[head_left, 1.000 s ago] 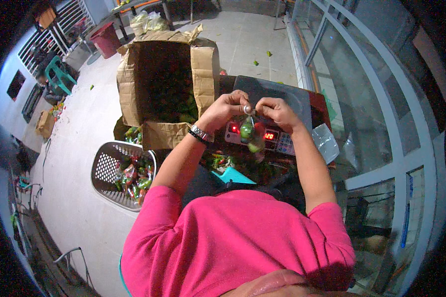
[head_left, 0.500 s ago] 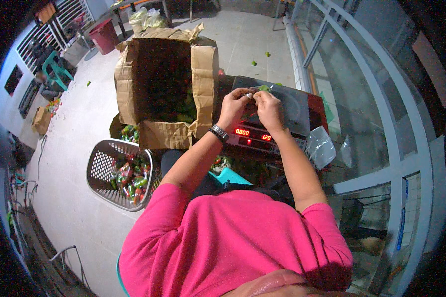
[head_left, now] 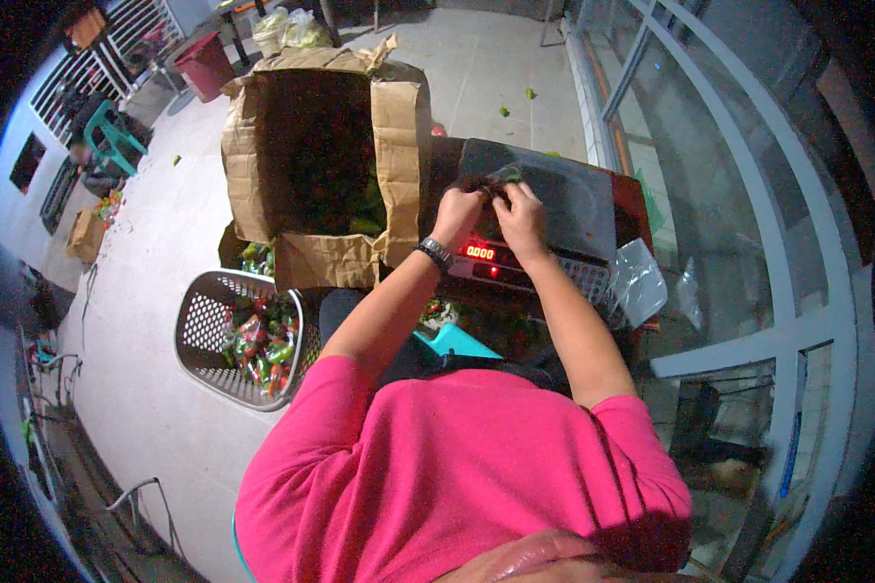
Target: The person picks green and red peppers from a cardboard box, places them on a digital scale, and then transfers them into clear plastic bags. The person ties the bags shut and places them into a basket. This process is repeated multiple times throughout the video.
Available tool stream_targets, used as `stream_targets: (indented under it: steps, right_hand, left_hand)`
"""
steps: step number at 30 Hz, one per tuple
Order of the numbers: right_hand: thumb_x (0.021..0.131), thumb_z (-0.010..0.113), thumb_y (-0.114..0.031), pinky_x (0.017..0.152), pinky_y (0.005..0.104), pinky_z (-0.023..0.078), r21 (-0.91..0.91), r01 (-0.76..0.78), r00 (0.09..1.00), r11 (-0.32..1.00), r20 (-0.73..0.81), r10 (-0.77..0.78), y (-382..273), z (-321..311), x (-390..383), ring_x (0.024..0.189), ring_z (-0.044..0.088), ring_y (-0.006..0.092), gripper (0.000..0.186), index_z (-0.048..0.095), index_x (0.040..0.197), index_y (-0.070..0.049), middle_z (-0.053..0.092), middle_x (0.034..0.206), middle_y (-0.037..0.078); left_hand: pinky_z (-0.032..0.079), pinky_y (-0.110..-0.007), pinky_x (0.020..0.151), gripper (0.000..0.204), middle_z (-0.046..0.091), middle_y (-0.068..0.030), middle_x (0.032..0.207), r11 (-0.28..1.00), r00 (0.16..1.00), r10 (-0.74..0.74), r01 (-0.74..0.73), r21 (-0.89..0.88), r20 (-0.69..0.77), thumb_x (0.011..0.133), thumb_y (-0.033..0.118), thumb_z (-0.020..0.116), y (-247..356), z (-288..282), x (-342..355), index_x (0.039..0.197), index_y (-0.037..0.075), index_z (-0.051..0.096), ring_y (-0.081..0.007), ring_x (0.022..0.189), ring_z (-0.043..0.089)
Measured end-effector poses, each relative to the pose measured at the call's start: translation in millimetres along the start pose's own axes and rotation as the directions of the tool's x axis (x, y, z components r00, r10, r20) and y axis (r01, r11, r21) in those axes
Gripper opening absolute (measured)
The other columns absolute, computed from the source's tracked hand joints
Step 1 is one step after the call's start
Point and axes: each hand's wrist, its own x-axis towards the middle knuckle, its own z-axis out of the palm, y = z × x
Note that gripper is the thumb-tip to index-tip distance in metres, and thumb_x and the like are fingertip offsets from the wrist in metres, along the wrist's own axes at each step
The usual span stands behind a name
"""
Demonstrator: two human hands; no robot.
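Note:
Over the weighing scale (head_left: 564, 199), with its dark flat plate and red lit display, my hands are close together. My left hand (head_left: 458, 216), a metal watch on its wrist, has its fingers pinched at a small clear plastic bag (head_left: 505, 176). Beside it, my right hand (head_left: 521, 221) pinches the same bag with bent fingers. Something green shows through the plastic; dim light and my fingers hide the rest. To the left stands a large open brown paper sack (head_left: 404, 175) with green peppers (head_left: 365, 225) deep inside.
A grey-white plastic basket (head_left: 204, 335) holding bagged red and green peppers (head_left: 262, 345) stands left of my legs. Flat clear plastic bags (head_left: 640, 282) lie at the scale's right. Glass panels (head_left: 715, 175) rise on the right. A red bin (head_left: 204, 68) stands far left.
My hands have drawn a little toward me, and my right hand has shifted left with its fingers changed around the bag. One part of the display no longer shows lit.

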Motion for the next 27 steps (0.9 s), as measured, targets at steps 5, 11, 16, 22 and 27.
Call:
stream_targets:
  steps: [5, 11, 16, 22, 27]
  right_hand:
    - [0.067, 0.058, -0.009, 0.064, 0.0422, 0.042, -0.099, -0.041, 0.998, 0.994, 0.049, 0.047, 18, 12, -5, 0.073, 0.052, 0.0367, 0.014, 0.054, 0.077, 0.000, 0.054, 0.079, 0.019]
    - [0.070, 0.055, -0.011, 0.064, 0.0438, 0.042, -0.220, -0.062, 0.990, 0.974, 0.114, 0.089, 34, 17, 2, 0.074, 0.052, 0.0377, 0.013, 0.054, 0.078, -0.002, 0.054, 0.077, 0.019]
    - [0.070, 0.054, -0.010, 0.066, 0.0431, 0.042, -0.178, -0.193, 0.979, 0.965, 0.024, 0.200, 30, 26, 1, 0.076, 0.052, 0.0374, 0.016, 0.052, 0.085, -0.003, 0.054, 0.082, 0.018]
    - [0.069, 0.049, -0.004, 0.071, 0.0426, 0.042, -0.109, -0.057, 0.996, 0.992, 0.060, 0.064, 40, 19, 1, 0.083, 0.051, 0.0374, 0.021, 0.050, 0.090, -0.003, 0.051, 0.091, 0.018]
    - [0.067, 0.046, 0.000, 0.074, 0.0414, 0.041, -0.105, -0.104, 0.988, 0.989, 0.100, 0.115, 43, 13, 3, 0.086, 0.049, 0.0379, 0.023, 0.050, 0.090, -0.002, 0.049, 0.092, 0.020]
  left_hand:
    - [0.045, -0.037, 0.052, 0.014, 0.060, -0.0134, 0.068, 0.561, 0.879, 0.411, -0.452, 0.694, 0.240, 0.071, 0.017, 0.053, -19, -1, 9, 0.076, 0.007, 0.061, -0.0269, 0.063, 0.059]
    - [0.045, -0.038, 0.057, 0.014, 0.059, -0.0135, 0.071, 0.458, 0.857, 0.381, -0.500, 0.735, 0.346, 0.074, 0.017, 0.047, -5, -5, 8, 0.077, 0.008, 0.058, -0.0301, 0.070, 0.058]
    - [0.045, -0.037, 0.056, 0.015, 0.059, -0.0125, 0.069, 0.457, 0.849, 0.385, -0.516, 0.724, 0.362, 0.076, 0.017, 0.045, -13, -7, 15, 0.076, 0.007, 0.056, -0.0297, 0.068, 0.058]
    - [0.044, -0.040, 0.048, 0.014, 0.057, -0.0143, 0.064, 0.291, 0.835, 0.296, -0.542, 0.788, 0.464, 0.077, 0.016, 0.044, 1, -1, 13, 0.077, 0.007, 0.055, -0.0316, 0.060, 0.058]
    - [0.044, -0.039, 0.043, 0.016, 0.057, -0.0169, 0.067, 0.292, 0.767, 0.412, -0.623, 0.725, 0.493, 0.079, 0.012, 0.043, 11, 4, 2, 0.088, 0.005, 0.053, -0.0312, 0.057, 0.057]
